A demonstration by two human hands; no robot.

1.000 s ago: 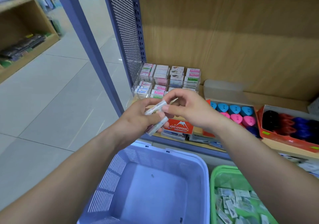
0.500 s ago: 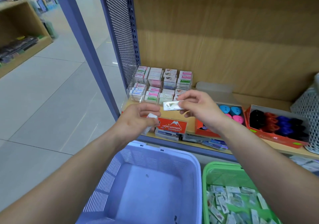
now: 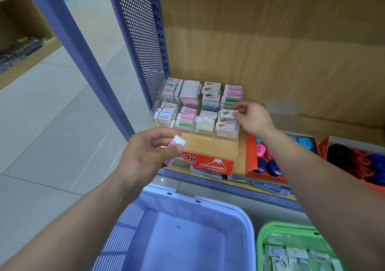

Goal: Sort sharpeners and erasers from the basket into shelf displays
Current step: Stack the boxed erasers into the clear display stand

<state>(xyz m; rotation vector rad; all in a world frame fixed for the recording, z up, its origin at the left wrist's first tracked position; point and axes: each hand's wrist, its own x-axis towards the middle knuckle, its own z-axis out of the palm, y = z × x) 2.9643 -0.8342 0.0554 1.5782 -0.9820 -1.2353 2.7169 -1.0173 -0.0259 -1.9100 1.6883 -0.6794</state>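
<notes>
A clear tiered eraser display (image 3: 208,143) with a red "Hard Eraser" label stands on the wooden shelf, its compartments filled with wrapped erasers. My right hand (image 3: 251,117) reaches over its front right compartment and pinches a white wrapped eraser (image 3: 226,113) at the top of that stack. My left hand (image 3: 150,154) hovers in front of the display's left side and grips a pink and white eraser (image 3: 177,142). Below me sits a lavender basket (image 3: 145,208) with a bare floor.
A green basket (image 3: 268,231) at the lower right holds several wrapped erasers. Orange boxes (image 3: 251,156) of coloured sharpeners sit on the shelf to the right. A perforated blue upright (image 3: 143,41) bounds the shelf on the left, with tiled floor beyond it.
My right hand has carried one eraser away from my left hand and forward to the display's front right compartment. My left hand stays low with its eraser.
</notes>
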